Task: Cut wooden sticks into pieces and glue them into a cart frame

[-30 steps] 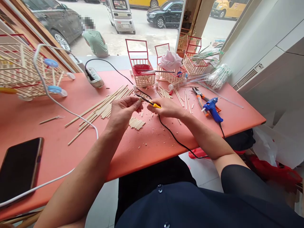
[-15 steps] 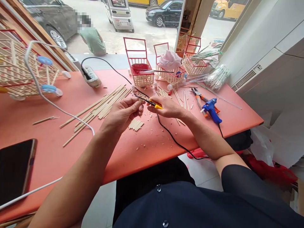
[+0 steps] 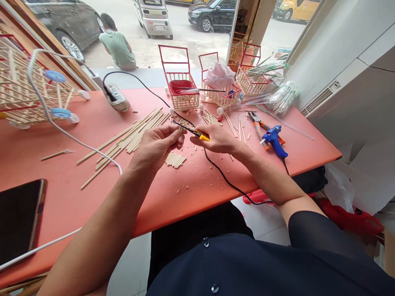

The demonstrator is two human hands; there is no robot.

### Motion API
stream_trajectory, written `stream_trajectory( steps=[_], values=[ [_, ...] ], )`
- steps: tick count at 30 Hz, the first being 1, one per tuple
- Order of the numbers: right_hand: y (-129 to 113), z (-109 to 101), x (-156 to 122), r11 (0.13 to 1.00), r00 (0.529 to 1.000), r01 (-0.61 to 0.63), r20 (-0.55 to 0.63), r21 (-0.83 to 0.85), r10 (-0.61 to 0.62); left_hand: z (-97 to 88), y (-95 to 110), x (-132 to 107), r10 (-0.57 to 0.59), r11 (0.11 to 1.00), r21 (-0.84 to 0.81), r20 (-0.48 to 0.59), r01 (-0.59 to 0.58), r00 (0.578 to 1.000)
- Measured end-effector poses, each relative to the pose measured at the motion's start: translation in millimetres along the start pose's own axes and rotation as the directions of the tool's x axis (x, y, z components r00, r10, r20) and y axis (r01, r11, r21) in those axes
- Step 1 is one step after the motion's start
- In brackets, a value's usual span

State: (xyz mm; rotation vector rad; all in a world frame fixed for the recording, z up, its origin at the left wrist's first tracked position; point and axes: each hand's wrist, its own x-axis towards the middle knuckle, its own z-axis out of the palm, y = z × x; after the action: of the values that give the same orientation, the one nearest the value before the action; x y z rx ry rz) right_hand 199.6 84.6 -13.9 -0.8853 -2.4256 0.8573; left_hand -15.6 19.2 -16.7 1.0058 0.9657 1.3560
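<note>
While round wooden sticks (image 3: 138, 133) sprawl, yellow-handled pliers (image 3: 204, 137) extend between the hands (image 3: 216, 138).

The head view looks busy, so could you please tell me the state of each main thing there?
Left hand: closed, seemingly pinching a small piece, mostly hidden.
Yellow-handled tool: held in the right hand, jaws unclear.
Right hand: closed around that tool.
Glue gun: lying on its side.
Orange-handled pliers: lying flat.
Phone: flat, screen dark.
Power strip: plug inserted.
Long sticks: loosely heaped.
Short sticks: lying side by side.
Cart with red interior: upright.
</note>
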Motion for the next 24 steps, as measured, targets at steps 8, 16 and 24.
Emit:
stream_trajectory(
  steps=[8, 16, 24],
  values=[
    [-13.4, 3.8, 2.7, 0.950, 0.981, -0.195, 0.049, 0.243, 0.189, -3.6, 9.4, 1.7, -0.039, 0.999, 0.004, 0.034, 0.039, 0.999],
    [-11.5, -2.2, 4.0, 0.894, 0.943, -0.331, 0.100, 0.303, 0.316, -16.2, 10.0, 4.3, -0.171, 0.982, 0.082, -0.012, 0.172, 0.985],
    [3.8, -16.8, 4.4, 0.954, 0.955, -0.293, -0.030, 0.070, 0.295, -60.9, 35.3, 9.6, -0.091, 0.546, 0.811, -0.192, 0.210, 0.977]
  ],
)
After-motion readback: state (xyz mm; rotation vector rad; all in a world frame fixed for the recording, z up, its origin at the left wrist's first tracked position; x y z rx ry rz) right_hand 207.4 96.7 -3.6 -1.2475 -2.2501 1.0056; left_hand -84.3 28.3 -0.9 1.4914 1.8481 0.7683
